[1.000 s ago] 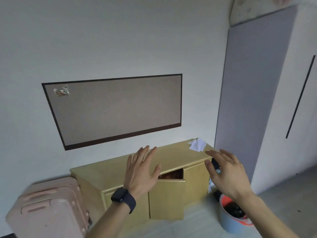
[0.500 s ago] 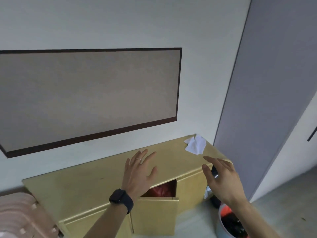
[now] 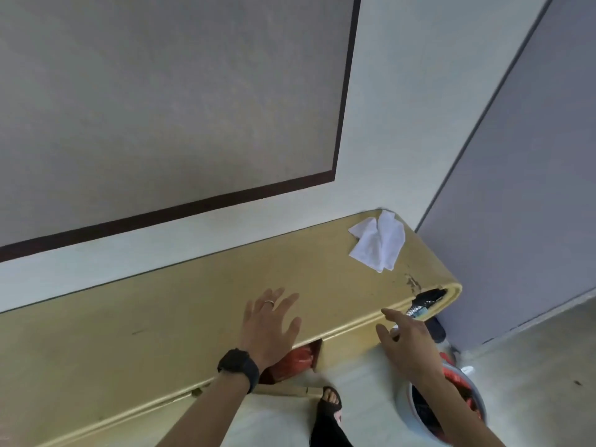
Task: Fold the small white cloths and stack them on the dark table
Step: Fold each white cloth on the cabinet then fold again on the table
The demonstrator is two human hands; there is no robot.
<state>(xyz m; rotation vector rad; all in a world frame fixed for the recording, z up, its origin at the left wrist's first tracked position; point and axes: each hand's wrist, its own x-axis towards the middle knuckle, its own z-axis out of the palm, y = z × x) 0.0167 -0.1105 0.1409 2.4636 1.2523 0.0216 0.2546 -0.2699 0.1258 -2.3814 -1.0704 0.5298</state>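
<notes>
A small pile of white cloths [image 3: 378, 241] lies crumpled on the far right end of a yellow wooden cabinet top [image 3: 180, 311]. My left hand [image 3: 269, 324], with a ring and a dark watch on the wrist, hovers over the cabinet's front edge, fingers spread, holding nothing. Out past the front edge, lower and to the right, my right hand [image 3: 408, 341] has its fingers loosely extended and is empty. Both hands are well short of the cloths. No dark table is in view.
A cabinet door [image 3: 317, 353] hangs ajar with a red bag [image 3: 298, 361] inside. A bucket [image 3: 416, 414] with red and dark contents stands on the floor at right. My sandalled foot [image 3: 329, 404] is below. A grey panel [image 3: 516, 188] and a framed board [image 3: 161, 108] line the wall.
The view has closed in on the cabinet and tilted down. Both hands stay open and now reach nearer the cabinet's front edge; the cloths appear larger and closer.
</notes>
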